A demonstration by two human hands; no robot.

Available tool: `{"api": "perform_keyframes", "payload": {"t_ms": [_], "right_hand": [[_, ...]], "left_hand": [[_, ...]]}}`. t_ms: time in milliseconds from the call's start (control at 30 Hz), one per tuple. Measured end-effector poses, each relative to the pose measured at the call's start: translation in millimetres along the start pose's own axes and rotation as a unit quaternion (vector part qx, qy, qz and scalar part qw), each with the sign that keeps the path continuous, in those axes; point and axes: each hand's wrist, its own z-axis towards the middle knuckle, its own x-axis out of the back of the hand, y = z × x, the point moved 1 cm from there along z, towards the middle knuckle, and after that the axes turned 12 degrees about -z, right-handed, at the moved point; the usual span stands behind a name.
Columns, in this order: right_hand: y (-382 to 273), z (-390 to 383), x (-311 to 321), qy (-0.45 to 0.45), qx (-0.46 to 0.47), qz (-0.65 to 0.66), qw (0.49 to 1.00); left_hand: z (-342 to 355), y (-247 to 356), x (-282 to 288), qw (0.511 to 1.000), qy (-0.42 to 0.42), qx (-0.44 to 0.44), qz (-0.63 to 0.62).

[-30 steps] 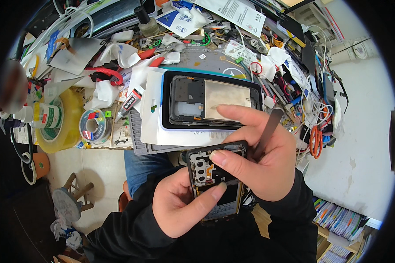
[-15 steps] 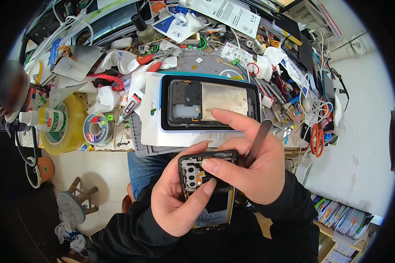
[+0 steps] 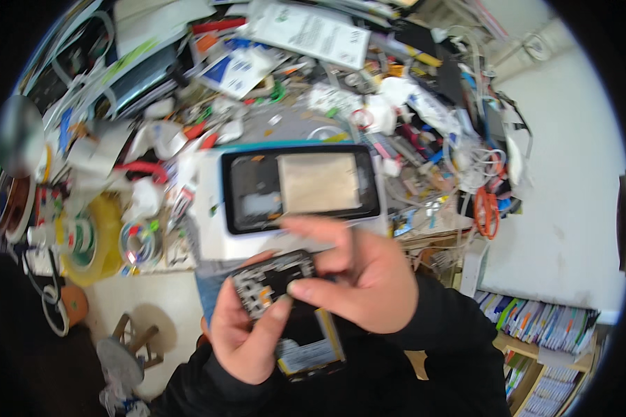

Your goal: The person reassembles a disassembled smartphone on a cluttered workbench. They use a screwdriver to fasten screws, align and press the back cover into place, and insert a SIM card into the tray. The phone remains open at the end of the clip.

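My left hand (image 3: 247, 337) is closed round the side of an opened phone (image 3: 309, 354), its thumb on the upper part. The phone leans with its top to the left, showing a metal bracket, a small orange flex piece and a battery. My right hand (image 3: 372, 281) has its thumb pressed on the phone's upper inside near my left thumb, while its index finger stretches out. A flat dark tool (image 3: 357, 254) is tucked among the right fingers; blur and the hand hide most of it. Just beyond lies a black phone frame (image 3: 257, 187) with a pale metal plate.
The frame rests on a white box (image 3: 212, 240) at the bench's near edge. Tape rolls (image 3: 108, 243), a wire spool (image 3: 139, 243) and a white bottle (image 3: 42, 236) stand left. Cluttered tools and cables surround an orange cable coil (image 3: 487, 212) at right. A stool (image 3: 122, 358) is lower left.
The whole view has shifted and is blurred. The phone has turned so that its top leans left, and my right thumb has uncovered more of its black upper area.
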Motion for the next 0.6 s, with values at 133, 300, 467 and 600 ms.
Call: {"api": "perform_keyframes", "payload": {"t_ms": [133, 300, 467, 600], "right_hand": [[2.2, 0.7, 31.6, 0.041, 0.103, -0.121, 0.987], [-11.3, 11.5, 137.9, 0.245, 0.103, -0.346, 0.9], [-15.8, 57.1, 205.2, 0.361, 0.148, -0.628, 0.673], [-18.5, 70.0, 201.5, 0.355, 0.286, -0.697, 0.554]], "left_hand": [[1.6, 3.1, 5.5, 0.998, 0.012, 0.024, -0.06], [5.6, 1.1, 17.7, 0.996, 0.091, -0.019, -0.013], [2.7, -3.9, 21.0, 0.994, 0.108, -0.002, 0.003], [2.5, -5.8, 19.1, 0.994, 0.11, -0.006, 0.004]]}}
